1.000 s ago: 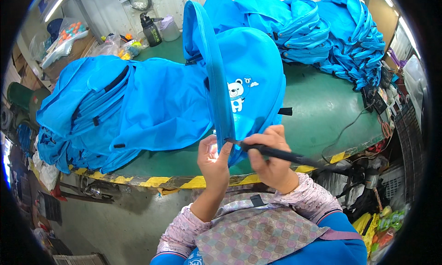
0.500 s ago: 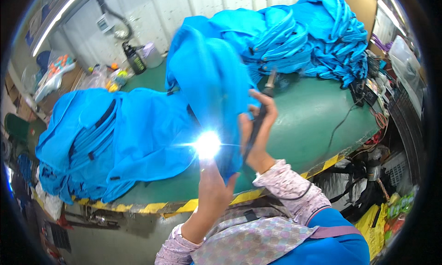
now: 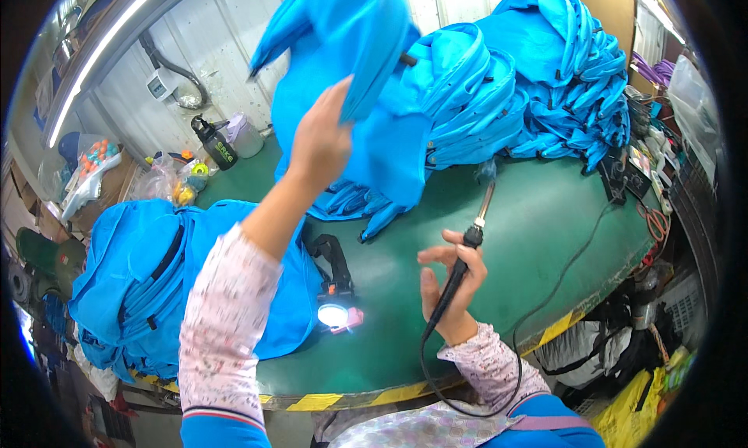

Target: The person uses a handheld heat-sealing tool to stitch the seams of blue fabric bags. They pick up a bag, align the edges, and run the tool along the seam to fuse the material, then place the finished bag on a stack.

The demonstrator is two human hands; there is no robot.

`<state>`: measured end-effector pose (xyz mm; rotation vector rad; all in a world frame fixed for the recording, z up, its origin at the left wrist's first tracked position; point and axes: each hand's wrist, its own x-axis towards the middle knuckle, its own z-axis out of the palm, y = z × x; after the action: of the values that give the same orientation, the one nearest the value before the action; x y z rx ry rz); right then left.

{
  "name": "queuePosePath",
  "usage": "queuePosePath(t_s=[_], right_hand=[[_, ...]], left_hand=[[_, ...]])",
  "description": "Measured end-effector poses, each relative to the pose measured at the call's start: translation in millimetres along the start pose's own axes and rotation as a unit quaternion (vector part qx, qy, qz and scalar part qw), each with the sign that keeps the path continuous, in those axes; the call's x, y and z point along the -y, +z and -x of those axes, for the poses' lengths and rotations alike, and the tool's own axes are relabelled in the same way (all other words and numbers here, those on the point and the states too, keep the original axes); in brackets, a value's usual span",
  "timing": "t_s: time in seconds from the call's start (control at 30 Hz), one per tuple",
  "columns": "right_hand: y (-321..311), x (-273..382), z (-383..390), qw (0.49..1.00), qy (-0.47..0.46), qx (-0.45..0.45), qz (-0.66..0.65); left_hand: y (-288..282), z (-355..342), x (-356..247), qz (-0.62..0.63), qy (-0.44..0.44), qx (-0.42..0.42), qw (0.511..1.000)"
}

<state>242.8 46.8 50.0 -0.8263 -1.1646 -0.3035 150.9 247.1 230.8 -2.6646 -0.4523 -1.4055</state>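
My left hand is closed on a blue fabric piece, lifted over the far side of the green table. The cloth is blurred and hangs above a stack of like pieces. In my right hand is a soldering iron, its black handle across the palm and its metal tip pointing up and away from me. A wisp of smoke shows near the tip. Between my arms a lit headlamp with a black strap lies on the table, beside the left pile of blue fabric.
A black bottle and a pale cup stand at the back left. The iron's cord runs across the right side toward a black box. Scissors lie by the right edge. Yellow-black tape lines the front edge.
My left hand has carried the blue piece up and away over the far stack, uncovering the headlamp. My right hand has moved nearer to me, still gripping the iron.
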Motion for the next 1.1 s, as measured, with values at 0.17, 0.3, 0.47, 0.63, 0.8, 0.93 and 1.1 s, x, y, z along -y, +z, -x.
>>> queuePosePath(t_s=[0.17, 0.3, 0.47, 0.63, 0.8, 0.93, 1.1], right_hand=[[-12.8, -5.4, 7.7, 0.997, 0.058, 0.037, 0.028], [-19.0, -9.7, 3.4, 0.995, 0.089, 0.015, 0.035], [-21.5, -1.0, -3.1, 0.986, 0.16, -0.025, -0.05], [-8.5, 11.7, 2.4, 0.982, 0.17, 0.014, -0.079], [4.8, 20.9, 28.7, 0.973, 0.197, 0.075, -0.094], [6.2, 38.4, 41.8, 0.981, 0.137, 0.13, -0.052], [-5.0, 62.8, 40.3, 0.982, 0.09, 0.166, 0.0]], left_hand=[[83.7, -69.7, 15.5, -0.048, -0.041, 0.096, 0.993], [90.8, -26.2, -26.0, -0.083, 0.036, 0.165, 0.982], [-25.4, 130.7, -62.3, -0.042, -0.178, 0.297, 0.937], [-223.9, 298.5, -45.2, -0.338, -0.403, 0.235, 0.817], [-317.9, 397.4, -46.4, -0.385, -0.437, 0.355, 0.731], [-297.5, 449.6, -8.4, -0.33, -0.326, 0.287, 0.838], [-284.9, 466.8, 6.8, -0.267, -0.345, 0.166, 0.884]])
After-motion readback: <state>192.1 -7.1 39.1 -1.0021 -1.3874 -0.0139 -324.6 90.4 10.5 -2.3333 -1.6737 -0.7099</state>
